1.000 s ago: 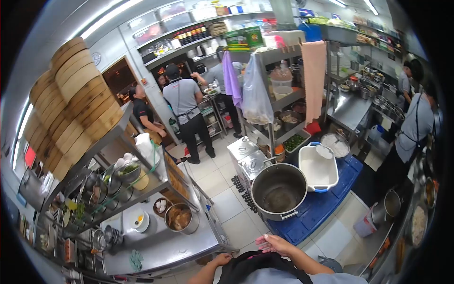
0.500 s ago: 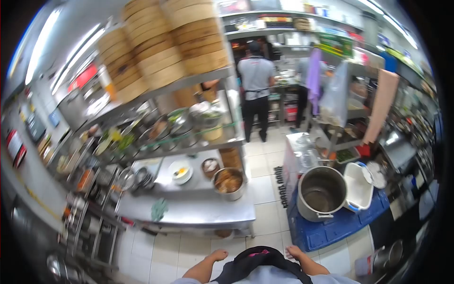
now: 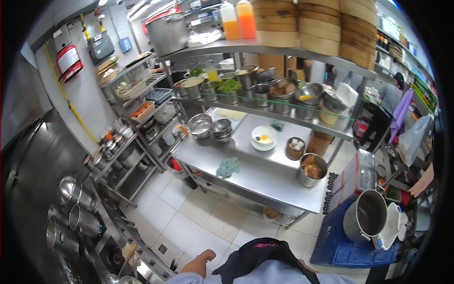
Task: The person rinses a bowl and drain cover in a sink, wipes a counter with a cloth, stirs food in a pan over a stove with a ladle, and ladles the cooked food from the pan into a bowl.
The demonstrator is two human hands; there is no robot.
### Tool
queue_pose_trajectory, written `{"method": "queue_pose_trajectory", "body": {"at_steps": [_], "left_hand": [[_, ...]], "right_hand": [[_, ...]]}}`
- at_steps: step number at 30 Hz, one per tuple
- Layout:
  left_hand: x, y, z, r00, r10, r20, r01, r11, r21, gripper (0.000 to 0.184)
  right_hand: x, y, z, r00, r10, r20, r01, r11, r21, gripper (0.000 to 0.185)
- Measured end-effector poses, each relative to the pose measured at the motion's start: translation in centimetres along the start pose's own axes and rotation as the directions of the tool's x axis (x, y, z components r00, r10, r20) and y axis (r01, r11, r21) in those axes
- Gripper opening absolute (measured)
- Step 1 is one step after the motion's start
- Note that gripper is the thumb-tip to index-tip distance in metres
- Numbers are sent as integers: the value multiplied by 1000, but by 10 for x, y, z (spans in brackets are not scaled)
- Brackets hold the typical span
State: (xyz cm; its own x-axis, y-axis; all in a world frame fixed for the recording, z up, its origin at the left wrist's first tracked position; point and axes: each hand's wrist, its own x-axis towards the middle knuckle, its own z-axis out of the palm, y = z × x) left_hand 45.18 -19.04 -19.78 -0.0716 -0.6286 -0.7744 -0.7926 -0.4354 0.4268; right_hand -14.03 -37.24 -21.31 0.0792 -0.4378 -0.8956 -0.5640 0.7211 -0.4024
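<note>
My left hand (image 3: pixel 206 256) hangs over the tiled floor at the bottom centre, its fingers curled; nothing can be made out in it. Most of my right hand (image 3: pixel 305 266) is hidden at the lower right behind the dark apron (image 3: pixel 253 258), so its fingers do not show. Ahead, the steel table (image 3: pixel 265 182) carries a green cloth (image 3: pixel 228 168), a white bowl (image 3: pixel 263 137) with something yellow in it, a small pot of white pieces (image 3: pixel 295 147) and a pot of brown food (image 3: pixel 311 169).
A large pot (image 3: pixel 365 215) and a white tub (image 3: pixel 390 227) stand on a blue chest (image 3: pixel 331 241) at the right. Pots line the stove side (image 3: pixel 137 255) at the left. Bamboo steamers (image 3: pixel 319 26) fill the upper shelf. A person (image 3: pixel 388 102) stands at the back right.
My view has swung left, bringing the stove side and left shelves in. The large pot and blue chest now lie farther right. My right hand, earlier visible with fingers spread, is now mostly hidden.
</note>
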Motion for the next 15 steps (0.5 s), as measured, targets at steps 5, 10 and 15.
{"method": "queue_pose_trajectory", "body": {"at_steps": [5, 10, 15], "left_hand": [[-68, -31, -8, 934, -313, -170, 205, 863, -461, 36], [-98, -64, 19, 839, -500, -216, 263, 720, -643, 37], [-122, -60, 65, 779, -600, -183, 214, 528, -822, 31]], "right_hand": [[21, -89, 57, 994, -95, 58, 99, 993, -69, 20], [67, -182, 120, 962, -198, 188, 240, 941, -237, 18], [156, -221, 194, 891, -246, 381, 388, 848, -361, 20]]}}
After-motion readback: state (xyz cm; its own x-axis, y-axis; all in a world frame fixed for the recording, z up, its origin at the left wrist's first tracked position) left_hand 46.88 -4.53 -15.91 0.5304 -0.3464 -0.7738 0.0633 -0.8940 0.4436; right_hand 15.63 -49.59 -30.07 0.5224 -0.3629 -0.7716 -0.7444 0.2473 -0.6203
